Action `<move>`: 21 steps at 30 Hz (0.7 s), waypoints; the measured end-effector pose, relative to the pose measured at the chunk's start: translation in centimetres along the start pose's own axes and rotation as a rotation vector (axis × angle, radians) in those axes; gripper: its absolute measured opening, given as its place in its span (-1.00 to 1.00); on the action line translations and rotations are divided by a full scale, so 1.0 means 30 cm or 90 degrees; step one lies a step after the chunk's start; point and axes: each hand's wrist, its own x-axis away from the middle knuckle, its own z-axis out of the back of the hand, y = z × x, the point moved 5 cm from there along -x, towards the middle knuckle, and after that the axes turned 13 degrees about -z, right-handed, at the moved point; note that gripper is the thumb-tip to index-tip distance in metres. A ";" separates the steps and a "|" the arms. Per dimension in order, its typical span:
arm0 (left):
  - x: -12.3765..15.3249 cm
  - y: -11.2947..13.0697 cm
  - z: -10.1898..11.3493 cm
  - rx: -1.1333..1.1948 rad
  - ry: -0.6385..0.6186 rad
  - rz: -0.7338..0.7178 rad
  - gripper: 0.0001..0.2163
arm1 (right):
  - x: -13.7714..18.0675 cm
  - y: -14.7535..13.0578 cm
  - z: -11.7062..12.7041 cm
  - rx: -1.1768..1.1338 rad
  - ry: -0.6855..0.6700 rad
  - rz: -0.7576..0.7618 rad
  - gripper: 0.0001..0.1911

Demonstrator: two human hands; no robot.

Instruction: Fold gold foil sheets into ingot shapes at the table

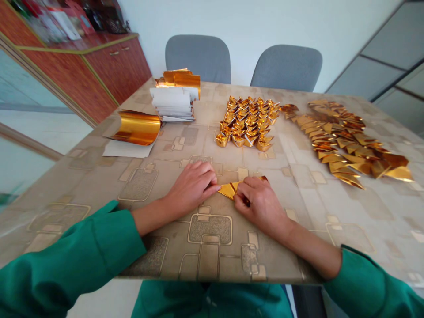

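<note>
Between my hands, low over the near middle of the table, is a folded piece of gold foil paper (pixel 228 190). My left hand (pixel 195 185) pinches its left tip between thumb and curled fingers. Over its right part my right hand (pixel 261 201) is closed, with the fingers bent around the paper; a small corner shows past the knuckles. Beyond my hands stand rows of finished gold paper ingots (pixel 248 121). To the right lies a spread of flat folded gold paper pieces (pixel 344 141), overlapping one another.
At the left, a curled gold sheet (pixel 139 128) lies beside a stack of white-backed foil papers (pixel 174 104). Two grey chairs (pixel 198 57) stand behind the patterned table (pixel 212 260). A reddish wooden cabinet (pixel 112 66) is at the back left.
</note>
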 end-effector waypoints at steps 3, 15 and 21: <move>-0.008 0.009 -0.002 -0.043 -0.010 -0.006 -0.83 | -0.002 -0.009 0.001 0.048 0.006 -0.005 -0.82; -0.002 0.023 0.010 -0.141 0.044 0.004 -0.78 | 0.000 -0.003 -0.006 0.083 0.041 -0.020 -0.78; 0.028 0.157 -0.003 -0.108 0.086 -0.266 -0.78 | -0.002 -0.001 0.000 0.068 0.061 -0.011 -0.76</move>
